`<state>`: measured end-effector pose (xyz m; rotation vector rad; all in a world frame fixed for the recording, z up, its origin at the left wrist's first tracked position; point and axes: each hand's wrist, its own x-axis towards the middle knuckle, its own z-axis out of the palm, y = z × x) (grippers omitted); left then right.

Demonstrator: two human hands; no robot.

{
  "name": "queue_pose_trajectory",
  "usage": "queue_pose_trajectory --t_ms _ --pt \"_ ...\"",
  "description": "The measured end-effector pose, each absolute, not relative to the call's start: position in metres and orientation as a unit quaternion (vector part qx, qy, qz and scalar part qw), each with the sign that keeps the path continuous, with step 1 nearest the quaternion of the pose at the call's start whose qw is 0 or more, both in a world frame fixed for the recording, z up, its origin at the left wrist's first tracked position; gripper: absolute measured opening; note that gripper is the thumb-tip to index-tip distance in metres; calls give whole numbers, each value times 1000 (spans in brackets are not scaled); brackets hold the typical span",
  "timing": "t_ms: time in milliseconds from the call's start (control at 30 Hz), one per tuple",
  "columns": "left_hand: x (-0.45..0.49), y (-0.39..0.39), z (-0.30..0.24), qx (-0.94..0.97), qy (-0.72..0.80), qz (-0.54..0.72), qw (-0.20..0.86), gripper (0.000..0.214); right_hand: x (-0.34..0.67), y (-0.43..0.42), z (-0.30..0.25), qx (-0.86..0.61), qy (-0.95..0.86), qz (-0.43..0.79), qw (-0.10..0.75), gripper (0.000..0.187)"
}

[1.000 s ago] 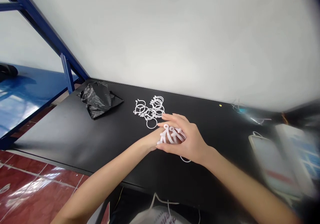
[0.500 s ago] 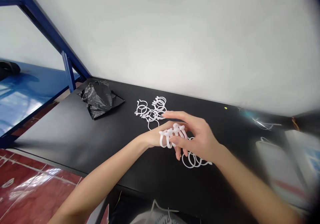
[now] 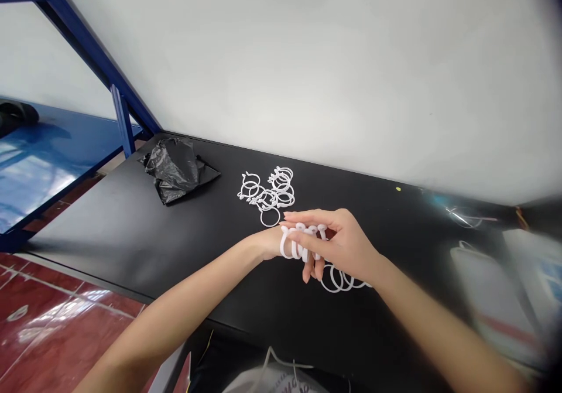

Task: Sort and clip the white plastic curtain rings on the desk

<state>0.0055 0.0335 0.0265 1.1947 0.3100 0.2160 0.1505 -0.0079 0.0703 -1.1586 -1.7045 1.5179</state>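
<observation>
Several white plastic rings with small knobbed ends, like shower curtain rings (image 3: 284, 246), are looped side by side around my left hand (image 3: 268, 242). That hand reaches in from the lower left, its fingers hanging loosely downward and partly covered. From the right, my right hand (image 3: 340, 235) lies over it, thumb on the near side of the rings and fingers along the far side, pinching their knobbed ends. More white rings (image 3: 336, 279) rest on the table just under my right hand. Beyond my hands lies a loose cluster of the same rings (image 3: 266, 197).
The black table (image 3: 109, 223) meets a white wall (image 3: 307, 77). A crumpled black plastic bag (image 3: 175, 170) sits at the back left, near a blue metal frame (image 3: 120, 112). At right are a blurred pale flat object (image 3: 487, 299) and a clear plastic piece (image 3: 465, 214).
My right hand has closed down onto the rings around my left hand, its fingers lowering toward the thumb. The rings there now sit in a more even row.
</observation>
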Motion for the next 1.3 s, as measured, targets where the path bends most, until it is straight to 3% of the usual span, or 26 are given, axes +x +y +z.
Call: queue_pose_trajectory --t_ms 200,333,400,567,767,900,1067,1300 --pt "4 32 24 534 133 125 825 37 153 -7 70 -436 -654 532 314 34" --pt "3 35 28 492 131 183 841 44 161 0 79 -455 -689 353 441 30" --pt "1 37 31 502 142 209 827 42 165 1 86 -472 -690 317 449 25" --pt "-4 39 34 583 204 291 731 29 159 -5 93 -485 -659 470 331 25" --pt "-5 40 33 638 234 312 664 34 146 -9 85 -453 -597 586 308 19" --pt "-6 40 34 661 250 310 636 33 151 -6 83 -453 -607 594 271 18" --pt "-10 40 40 671 219 318 633 33 156 -5 78 -426 -626 571 318 32" --pt "-13 37 40 591 199 317 715 76 146 -14 67 -367 -682 463 431 31"
